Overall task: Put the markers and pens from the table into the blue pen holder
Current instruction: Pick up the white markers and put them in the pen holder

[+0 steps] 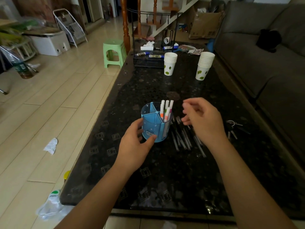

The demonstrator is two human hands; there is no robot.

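Blue pen holder (154, 124) stands upright on the dark speckled worktop (165, 171), split into compartments; white markers (166, 109) with coloured tips stand in the right-hand compartment, other compartments look empty. Left hand (133, 146) cups the holder's near-left side, thumb and fingers touching the wall, grip wrapped loosely around it. Right hand (204, 119) hovers above the worktop just right of the holder, fingers curled, grip loose and part open, holding nothing I can see. Grey pens (183, 138) lie in a loose bunch on the worktop right of the holder, partly under the right hand. Keys (232, 124) lie further right, apart from the pens. Two stacks of paper cups (170, 66) with green leaf print stand at the far end, near a black wire rack (148, 61) with more markers in it. Grey sofa (264, 47) runs along the right side.
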